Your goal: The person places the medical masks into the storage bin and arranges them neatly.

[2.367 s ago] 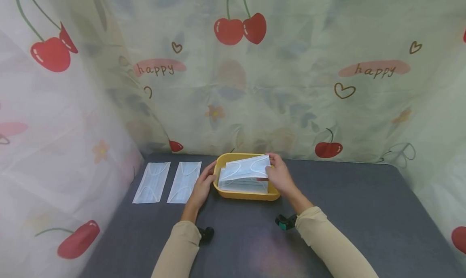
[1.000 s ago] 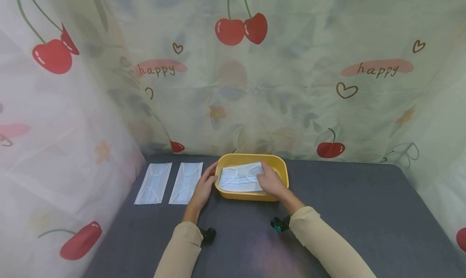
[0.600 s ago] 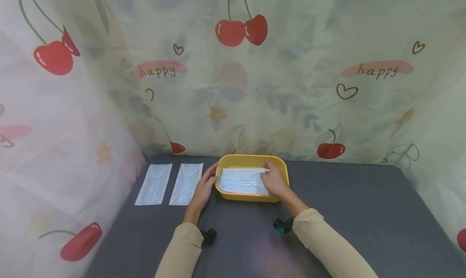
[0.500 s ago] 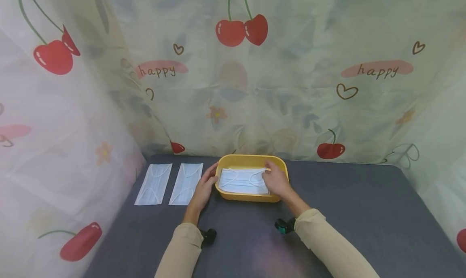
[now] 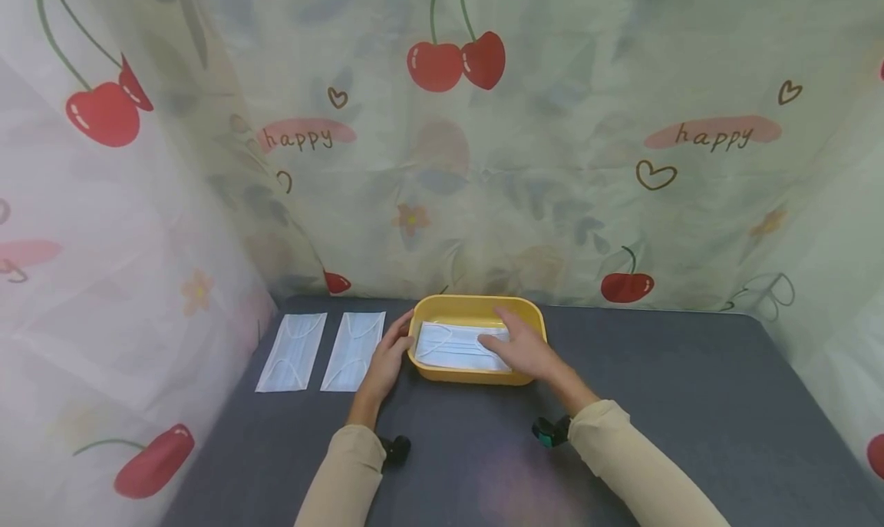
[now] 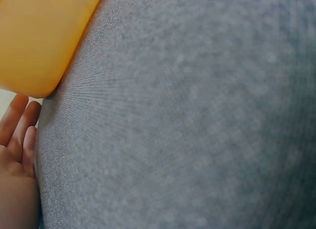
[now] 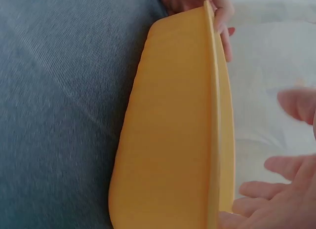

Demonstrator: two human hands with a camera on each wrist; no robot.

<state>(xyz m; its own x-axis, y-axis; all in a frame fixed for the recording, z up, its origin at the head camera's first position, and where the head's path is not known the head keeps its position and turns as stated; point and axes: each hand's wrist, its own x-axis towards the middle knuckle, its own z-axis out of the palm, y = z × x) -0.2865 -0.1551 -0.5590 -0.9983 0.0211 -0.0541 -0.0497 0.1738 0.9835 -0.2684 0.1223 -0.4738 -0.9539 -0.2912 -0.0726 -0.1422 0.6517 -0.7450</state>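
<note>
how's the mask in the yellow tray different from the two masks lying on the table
The mask in the tray lies crosswise inside the yellow tray, under the right hand; the two table masks lie lengthwise on the bare grey table, untouched, left of the left hand. All are pale, flat and rectangular.

Legible text: the word "happy" in brown script, printed twice on the cherry-patterned backdrop sheet (image 5: 483,174). One instance sits on a pink brushstroke patch at upper left (image 5: 304,137), the other on a matching patch at upper right (image 5: 713,134). No other readable text, numbers or brand marks in the head or wrist views.
</note>
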